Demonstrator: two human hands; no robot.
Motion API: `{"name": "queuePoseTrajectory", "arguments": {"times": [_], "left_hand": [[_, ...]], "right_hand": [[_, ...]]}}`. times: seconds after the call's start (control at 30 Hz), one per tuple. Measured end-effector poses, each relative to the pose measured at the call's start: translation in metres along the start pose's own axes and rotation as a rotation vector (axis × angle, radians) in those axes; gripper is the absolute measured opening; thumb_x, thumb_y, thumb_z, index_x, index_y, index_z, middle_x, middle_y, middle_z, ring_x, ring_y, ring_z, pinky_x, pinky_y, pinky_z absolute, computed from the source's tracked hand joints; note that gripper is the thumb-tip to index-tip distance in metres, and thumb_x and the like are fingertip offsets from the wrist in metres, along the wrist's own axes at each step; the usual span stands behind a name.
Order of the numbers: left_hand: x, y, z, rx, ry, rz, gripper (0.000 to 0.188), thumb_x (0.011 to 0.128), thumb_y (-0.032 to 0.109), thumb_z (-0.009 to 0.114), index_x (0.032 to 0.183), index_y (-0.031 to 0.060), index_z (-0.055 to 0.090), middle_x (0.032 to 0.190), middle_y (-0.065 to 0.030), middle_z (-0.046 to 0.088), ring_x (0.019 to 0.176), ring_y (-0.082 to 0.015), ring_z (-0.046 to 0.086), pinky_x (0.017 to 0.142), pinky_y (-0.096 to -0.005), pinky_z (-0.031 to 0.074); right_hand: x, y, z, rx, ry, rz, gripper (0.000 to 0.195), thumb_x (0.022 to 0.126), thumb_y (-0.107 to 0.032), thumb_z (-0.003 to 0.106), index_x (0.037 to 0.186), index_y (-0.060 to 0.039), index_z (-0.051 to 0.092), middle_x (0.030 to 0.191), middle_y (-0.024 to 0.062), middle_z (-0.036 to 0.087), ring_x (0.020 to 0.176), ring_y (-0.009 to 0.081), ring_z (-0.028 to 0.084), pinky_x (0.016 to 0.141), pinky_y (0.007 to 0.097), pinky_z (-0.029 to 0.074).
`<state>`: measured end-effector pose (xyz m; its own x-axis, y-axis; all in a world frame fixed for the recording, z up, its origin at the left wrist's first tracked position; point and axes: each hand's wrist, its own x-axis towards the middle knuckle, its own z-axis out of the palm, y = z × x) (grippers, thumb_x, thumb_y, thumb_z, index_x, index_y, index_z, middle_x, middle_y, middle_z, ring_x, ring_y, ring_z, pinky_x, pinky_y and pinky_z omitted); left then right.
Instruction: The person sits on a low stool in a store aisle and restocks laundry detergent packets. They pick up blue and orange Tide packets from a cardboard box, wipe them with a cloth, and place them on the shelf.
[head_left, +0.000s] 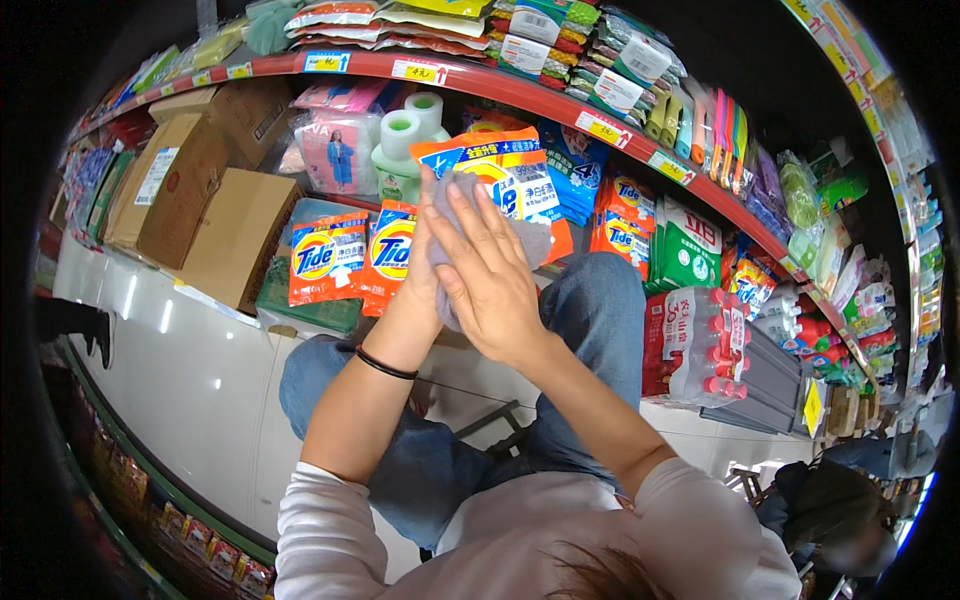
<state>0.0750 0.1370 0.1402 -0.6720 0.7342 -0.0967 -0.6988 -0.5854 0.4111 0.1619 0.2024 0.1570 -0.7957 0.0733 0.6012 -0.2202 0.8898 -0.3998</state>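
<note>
My left hand (424, 255), with a black band at its wrist, is at the left edge of an orange Tide detergent bag (525, 180); most of its fingers are hidden. Over the bag's front, my right hand (491, 281) presses a grey-purple cloth (531, 241) flat, fingers extended. The cloth also spreads between the two hands. Just beyond my knees, two more Tide bags, a left one (328, 259) and a right one (388, 251), rest on a green container (307, 307).
Cardboard boxes (240, 232) stand at left. A red shelf edge (525, 86) curves above the lower goods. Shrink-wrapped red-capped bottles (694, 345) sit beside my right knee. A person (817, 502) is at lower right; another person's foot (101, 337) shows at far left.
</note>
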Motion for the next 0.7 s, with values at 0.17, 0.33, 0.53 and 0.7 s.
{"name": "queuePoseTrajectory", "arguments": {"times": [0.17, 0.33, 0.53, 0.7], "left_hand": [[-0.012, 0.002, 0.023, -0.123, -0.234, -0.204, 0.072, 0.097, 0.065, 0.037, 0.146, 0.0125, 0.040, 0.140, -0.0089, 0.053, 0.125, -0.0237, 0.056, 0.105, -0.0434, 0.045], [-0.008, 0.000, 0.025, -0.055, -0.223, -0.127, 0.072, 0.098, 0.064, 0.036, 0.145, 0.0100, 0.040, 0.142, -0.0107, 0.052, 0.127, -0.0265, 0.054, 0.107, -0.0450, 0.044], [0.002, -0.006, -0.008, -0.201, -0.226, -0.029, 0.062, 0.100, 0.057, 0.039, 0.147, 0.0181, 0.040, 0.148, -0.0074, 0.046, 0.135, -0.0268, 0.045, 0.113, -0.0486, 0.035], [-0.009, 0.001, 0.009, -0.046, -0.071, 0.037, 0.052, 0.098, 0.033, 0.053, 0.140, 0.0043, 0.046, 0.137, -0.0126, 0.056, 0.126, -0.0276, 0.054, 0.109, -0.0460, 0.041]], "right_hand": [[0.039, 0.045, -0.021, -0.203, 0.125, 0.120, 0.044, 0.102, -0.025, 0.040, 0.141, -0.0058, 0.048, 0.150, 0.0166, 0.043, 0.143, 0.0357, 0.032, 0.117, 0.0509, 0.022], [0.030, 0.065, -0.029, 0.262, 0.267, 0.396, 0.045, 0.104, -0.026, 0.038, 0.143, -0.0038, 0.045, 0.151, 0.0206, 0.039, 0.144, 0.0385, 0.030, 0.117, 0.0450, 0.024], [-0.001, -0.006, -0.009, 0.002, -0.041, -0.012, 0.055, 0.097, -0.034, 0.052, 0.145, -0.0099, 0.045, 0.156, 0.0172, 0.033, 0.146, 0.0375, 0.027, 0.116, 0.0520, 0.020], [0.026, 0.042, -0.020, -0.032, 0.112, 0.142, 0.043, 0.101, -0.032, 0.046, 0.137, -0.0086, 0.051, 0.149, 0.0194, 0.041, 0.140, 0.0376, 0.036, 0.113, 0.0471, 0.028]]}}
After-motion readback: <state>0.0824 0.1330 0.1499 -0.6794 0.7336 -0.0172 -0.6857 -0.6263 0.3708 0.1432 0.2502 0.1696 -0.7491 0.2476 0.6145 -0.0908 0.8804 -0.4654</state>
